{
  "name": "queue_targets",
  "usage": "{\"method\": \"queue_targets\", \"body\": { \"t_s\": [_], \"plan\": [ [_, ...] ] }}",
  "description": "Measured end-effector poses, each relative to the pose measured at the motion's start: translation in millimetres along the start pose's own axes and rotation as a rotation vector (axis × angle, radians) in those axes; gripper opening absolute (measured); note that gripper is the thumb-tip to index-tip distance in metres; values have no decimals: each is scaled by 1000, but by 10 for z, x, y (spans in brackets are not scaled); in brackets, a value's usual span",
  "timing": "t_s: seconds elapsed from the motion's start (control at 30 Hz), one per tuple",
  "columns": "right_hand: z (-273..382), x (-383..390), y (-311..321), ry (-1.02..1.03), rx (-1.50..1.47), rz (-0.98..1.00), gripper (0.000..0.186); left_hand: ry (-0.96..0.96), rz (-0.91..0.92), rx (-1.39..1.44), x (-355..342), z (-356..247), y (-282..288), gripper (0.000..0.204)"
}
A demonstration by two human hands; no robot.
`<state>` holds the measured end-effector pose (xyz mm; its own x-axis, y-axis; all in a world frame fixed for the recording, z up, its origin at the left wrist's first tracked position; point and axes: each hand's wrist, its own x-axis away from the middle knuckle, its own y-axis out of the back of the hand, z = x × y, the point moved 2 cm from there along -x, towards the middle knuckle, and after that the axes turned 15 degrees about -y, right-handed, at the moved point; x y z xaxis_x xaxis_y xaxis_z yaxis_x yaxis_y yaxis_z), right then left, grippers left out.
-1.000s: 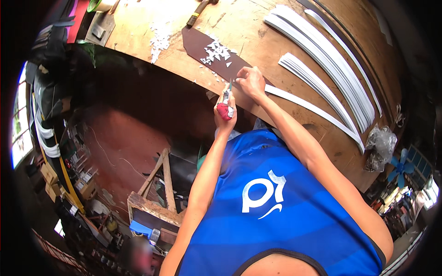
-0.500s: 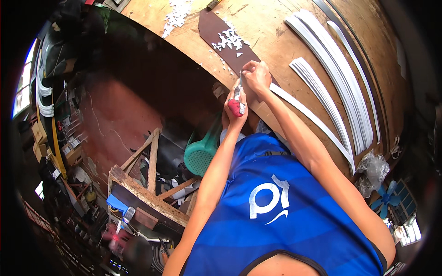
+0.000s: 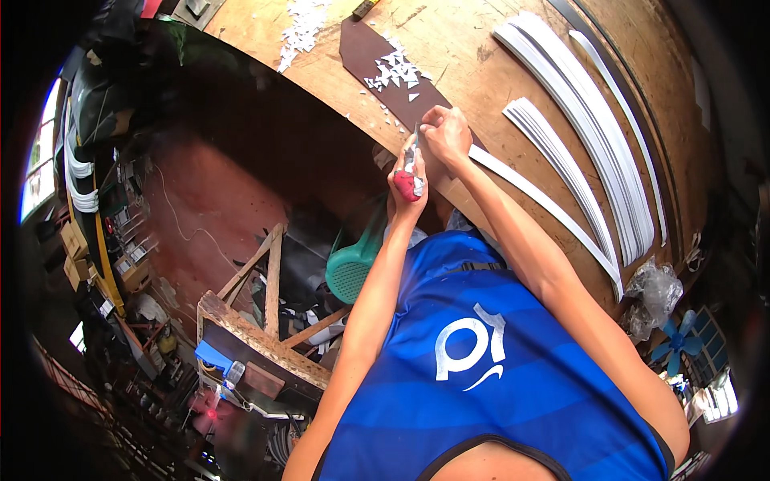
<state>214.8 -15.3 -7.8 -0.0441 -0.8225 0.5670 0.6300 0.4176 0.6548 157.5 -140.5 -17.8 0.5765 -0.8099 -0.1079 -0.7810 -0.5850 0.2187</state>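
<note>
My left hand [image 3: 413, 208] is closed around a pointed metal hand tool [image 3: 407, 186] with a red handle wrapped in whitish material. Its thin tip points away from me, beside my right fingers. My right hand [image 3: 447, 135] is closed in a pinch at the end of a long white strip [image 3: 525, 191], which trails back to the right across the table. Both hands are at the near end of a dark brown board [image 3: 369, 52]. Small white triangular scraps [image 3: 397, 70] lie on that board. My fingers hide the strip's pinched end.
On the wooden table [image 3: 457, 60], a short stack of white strips [image 3: 553, 148] and a larger stack [image 3: 597, 128] lie to the right. More white scraps [image 3: 303, 32] are at the far left. A green plastic stool [image 3: 350, 272] stands below the table edge, near a wooden frame [image 3: 265, 337].
The view has shifted slightly. Both hands stay close together at the board with the same tool and strip, with hardly any movement.
</note>
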Motion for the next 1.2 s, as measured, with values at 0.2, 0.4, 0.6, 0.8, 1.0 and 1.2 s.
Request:
{"method": "queue_targets", "body": {
  "t_s": [0.2,0.4,0.6,0.8,1.0,1.2],
  "plan": [
    [46,28,21,-14,3,24,12,0,-10,-23,27,24,21,32],
    [33,-2,-3,-23,19,34,15,36,20,-70,40,62,33,32],
    [39,21,51,35,24,12,12,-148,51,-215,-128,54,-9,37],
    [75,28,22,20,2,42,13,-364,159,-489,58,62,62,26],
    [-12,-36,10,13,17,48,16,-260,-9,-273,18,-79,-8,35],
    [35,40,-5,78,-11,34,19,-138,140,-227,-25,534,259,33]
  ]
}}
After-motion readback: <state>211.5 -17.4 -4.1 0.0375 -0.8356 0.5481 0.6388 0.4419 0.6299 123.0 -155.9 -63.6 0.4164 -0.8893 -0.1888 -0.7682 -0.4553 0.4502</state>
